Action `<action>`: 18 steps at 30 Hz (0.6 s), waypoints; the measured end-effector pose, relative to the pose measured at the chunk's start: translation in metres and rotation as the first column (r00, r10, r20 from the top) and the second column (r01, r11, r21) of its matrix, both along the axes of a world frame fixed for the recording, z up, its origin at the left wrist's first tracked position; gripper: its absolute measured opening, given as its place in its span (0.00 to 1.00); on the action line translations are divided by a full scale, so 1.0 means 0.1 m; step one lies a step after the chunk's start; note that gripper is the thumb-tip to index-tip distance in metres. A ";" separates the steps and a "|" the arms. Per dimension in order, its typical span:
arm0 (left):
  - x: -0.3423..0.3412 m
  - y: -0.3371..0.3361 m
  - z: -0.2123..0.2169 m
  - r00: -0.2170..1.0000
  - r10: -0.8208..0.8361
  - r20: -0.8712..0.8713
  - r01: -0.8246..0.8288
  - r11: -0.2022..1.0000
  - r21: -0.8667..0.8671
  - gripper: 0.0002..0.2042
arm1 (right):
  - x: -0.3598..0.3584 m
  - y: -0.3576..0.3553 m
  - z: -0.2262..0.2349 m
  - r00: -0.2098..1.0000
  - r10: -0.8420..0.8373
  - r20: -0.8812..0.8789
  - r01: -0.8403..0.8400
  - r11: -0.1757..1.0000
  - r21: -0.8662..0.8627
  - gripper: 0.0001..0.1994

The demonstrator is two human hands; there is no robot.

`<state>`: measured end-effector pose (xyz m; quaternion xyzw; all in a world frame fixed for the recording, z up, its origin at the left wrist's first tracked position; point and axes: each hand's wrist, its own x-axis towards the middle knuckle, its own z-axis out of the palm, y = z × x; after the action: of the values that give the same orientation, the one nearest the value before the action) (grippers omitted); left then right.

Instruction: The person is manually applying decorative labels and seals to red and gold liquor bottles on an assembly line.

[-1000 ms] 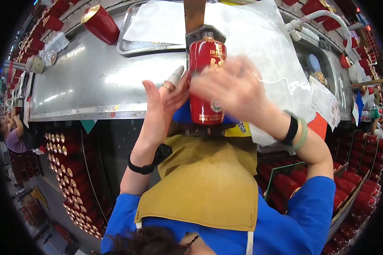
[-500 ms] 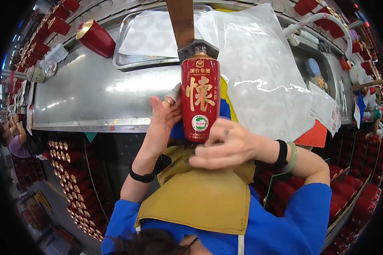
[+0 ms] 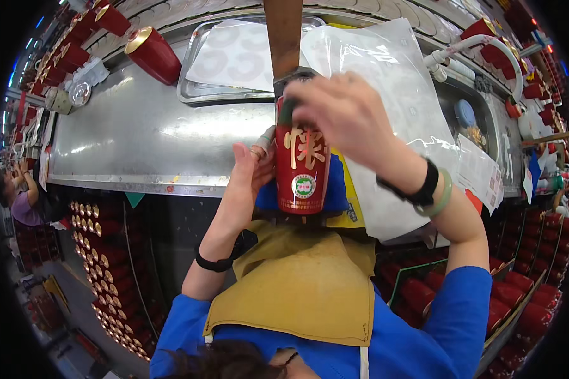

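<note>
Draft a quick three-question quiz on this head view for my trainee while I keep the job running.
1. Which of the person's wrists, left or right, wears the pale green, smooth ring-shaped bangle?
2. True or false: the white paper sheet with grey curved prints lies on the shallow rectangular silver metal tray.
3. Choose one: the bare, motion-blurred right hand is over which part of the glossy red bottle with gold lettering, as pictured?
A) lower end
B) upper part
C) none of it

Key: 1. Right. 2. True. 3. B.
</note>
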<state>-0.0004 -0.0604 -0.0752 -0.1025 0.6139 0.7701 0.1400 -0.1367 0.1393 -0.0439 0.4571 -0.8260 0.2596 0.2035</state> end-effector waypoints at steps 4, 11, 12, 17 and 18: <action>-0.04 -0.01 0.01 0.999 -0.038 0.024 0.039 0.997 -0.059 0.58 | -0.43 0.09 0.05 0.959 0.003 -0.284 -0.025 0.997 -0.072 0.08; -0.17 0.00 0.05 0.999 -0.034 0.003 0.034 0.998 -0.058 0.41 | 1.22 0.54 -0.71 0.946 0.274 -0.172 -0.301 0.940 -0.163 0.17; -0.17 0.01 0.05 0.999 -0.039 -0.012 0.038 0.996 -0.076 0.40 | 1.36 0.58 -0.73 0.947 0.310 -0.077 -0.320 0.930 -0.181 0.16; -0.16 0.08 0.05 0.991 -0.034 -0.130 0.046 0.995 0.090 0.34 | 1.31 0.63 -0.40 0.987 0.136 0.081 -0.113 0.964 -0.241 0.13; -0.12 0.10 0.05 0.986 -0.060 -0.157 0.058 0.998 -0.018 0.38 | 1.26 0.65 -0.31 0.987 -0.004 0.162 0.055 0.949 -0.312 0.16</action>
<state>-0.0127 -0.0501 -0.0707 -0.0242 0.6308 0.7673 0.1131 -0.0110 0.2042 -0.0748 0.3842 -0.7942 0.4210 0.2109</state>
